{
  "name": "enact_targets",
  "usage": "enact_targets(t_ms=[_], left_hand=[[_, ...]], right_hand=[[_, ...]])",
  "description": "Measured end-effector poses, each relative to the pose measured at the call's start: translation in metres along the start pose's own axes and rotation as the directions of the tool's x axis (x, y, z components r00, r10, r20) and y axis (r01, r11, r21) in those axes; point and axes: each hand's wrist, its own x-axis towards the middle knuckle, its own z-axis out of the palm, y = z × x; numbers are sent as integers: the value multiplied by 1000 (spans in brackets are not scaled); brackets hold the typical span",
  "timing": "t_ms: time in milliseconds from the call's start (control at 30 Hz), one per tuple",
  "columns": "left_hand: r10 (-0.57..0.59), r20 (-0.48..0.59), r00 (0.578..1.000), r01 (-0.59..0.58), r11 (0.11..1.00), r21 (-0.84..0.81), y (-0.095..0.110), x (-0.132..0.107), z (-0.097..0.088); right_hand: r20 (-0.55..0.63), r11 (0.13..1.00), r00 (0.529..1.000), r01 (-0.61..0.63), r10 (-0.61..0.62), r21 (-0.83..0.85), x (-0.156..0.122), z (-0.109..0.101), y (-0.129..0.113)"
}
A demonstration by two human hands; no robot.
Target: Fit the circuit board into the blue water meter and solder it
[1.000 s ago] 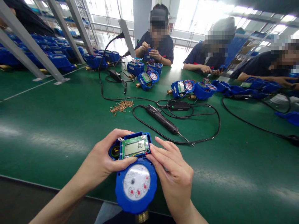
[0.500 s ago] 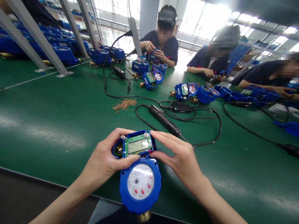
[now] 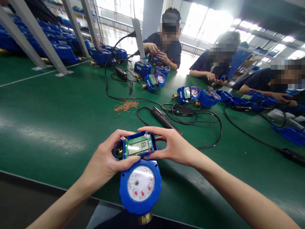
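A blue water meter with a round white dial and a brass fitting is held up over the near table edge. Its upper box lies uncovered and shows a green circuit board with a small display. My left hand wraps round the box's left side, its thumb across the lower edge of the board. On the opposite side, my right hand grips the box between fingers on the top edge and a thumb by the lower right corner. Beyond it lies a black electric screwdriver, its tip hidden behind my right hand.
A heap of small brass-coloured screws lies on the green table. Black cables run round a power adapter. More blue meters stand farther back, where several co-workers sit. Grey metal posts rise at left.
My right hand has moved left and farther over the box's top edge. The display reading has changed, and the meter has shifted slightly left.
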Motion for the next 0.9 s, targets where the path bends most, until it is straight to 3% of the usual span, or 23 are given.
enact_targets(t_ms=[167, 267, 333, 467, 667, 900], left_hand=[[35, -2, 999, -35, 998, -57, -4, -1, 2], [96, 0, 995, -95, 994, -44, -3, -1, 5], [120, 9, 993, -120, 993, -23, 0, 0, 7], [125, 47, 991, -125, 992, 4, 3, 2, 8], [99, 40, 994, -98, 995, -29, 2, 3, 7], [126, 23, 992, -125, 992, -31, 0, 2, 9]], right_hand=[[82, 959, 991, 120, -101, -259, 1, -3, -12], [163, 846, 986, 117, -35, -520, 5, 0, -15], [165, 822, 986, 101, -9, -561, 9, 1, -12], [136, 914, 989, 107, -58, -391, 10, -4, 0], [230, 998, 971, -56, 60, -23, -4, -21, 2], [52, 995, 997, -62, 58, 80, -7, 2, 10]])
